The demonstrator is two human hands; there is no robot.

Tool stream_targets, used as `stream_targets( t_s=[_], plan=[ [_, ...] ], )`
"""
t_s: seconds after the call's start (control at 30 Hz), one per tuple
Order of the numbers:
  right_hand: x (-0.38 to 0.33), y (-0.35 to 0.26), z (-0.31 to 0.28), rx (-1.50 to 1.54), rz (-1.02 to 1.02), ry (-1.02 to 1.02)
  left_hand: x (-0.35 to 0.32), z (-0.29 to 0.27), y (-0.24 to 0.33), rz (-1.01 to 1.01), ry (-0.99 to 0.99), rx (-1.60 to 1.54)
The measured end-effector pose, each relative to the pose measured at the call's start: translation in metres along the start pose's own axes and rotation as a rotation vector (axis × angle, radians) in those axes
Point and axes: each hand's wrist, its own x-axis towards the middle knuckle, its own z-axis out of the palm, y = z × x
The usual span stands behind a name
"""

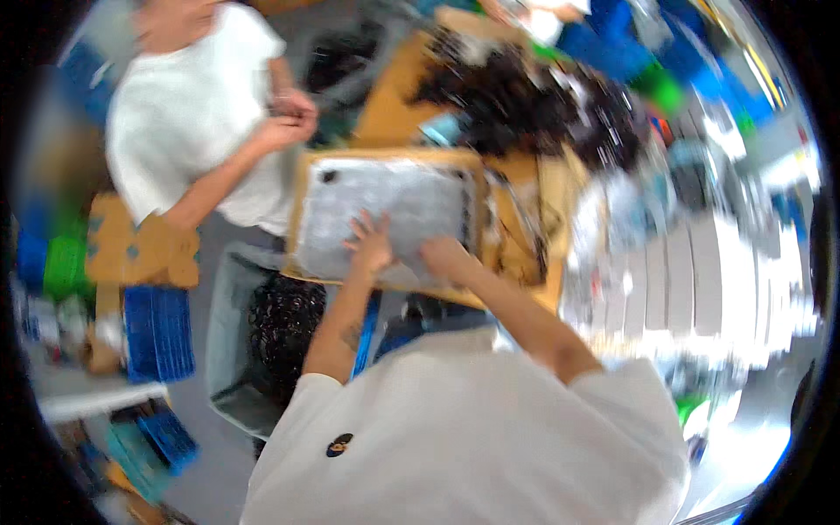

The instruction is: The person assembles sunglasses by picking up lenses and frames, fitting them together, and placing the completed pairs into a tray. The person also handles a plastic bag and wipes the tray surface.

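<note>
A shallow cardboard box (298,241) lies in front of me, with a greyish translucent plastic sheet or tray (385,188) filling it. Faint rows of pale shapes show through the grey surface, too blurred to name. My left hand (372,248) rests on it palm down, fingers spread. To its right, my right hand (444,259) is curled over the near part of the same surface. Its fingertips are hidden, so whatever they may grip does not show. Small dark pieces (329,176) sit at the far left corner.
Beyond the box, a heap of glossy dark parts (525,101) covers the brown table (394,101). A grey bin (229,341) holding black parts stands at the left. Across from it is a co-worker in a white shirt (188,105), hands together. White cartons (691,271) line the right; blue crates (159,332) are stacked left.
</note>
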Motion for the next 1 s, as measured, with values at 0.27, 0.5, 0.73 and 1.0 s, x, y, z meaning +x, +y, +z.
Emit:
stream_targets(
  t_s=[0.27, 0.5, 0.73, 1.0],
  plan=[
    [-0.042, -0.034, -0.066, 0.454, 0.034, 0.512, -0.022, -0.029, 0.015, 0.076, 0.106, 0.054],
    [-0.172, 0.099, -0.063, 0.343, 0.951, 0.761, -0.128, -0.1, 0.146, 0.62, 0.024, -1.197],
    [-0.176, 0.229, -0.02, -0.064, 0.674, 0.545, -0.26, -0.243, 0.27, 1.144, -0.228, -1.65],
    [-0.169, 0.254, 0.001, 0.019, 0.604, 0.388, -0.256, -0.268, 0.285, 1.354, -0.071, -1.56]
  ],
)
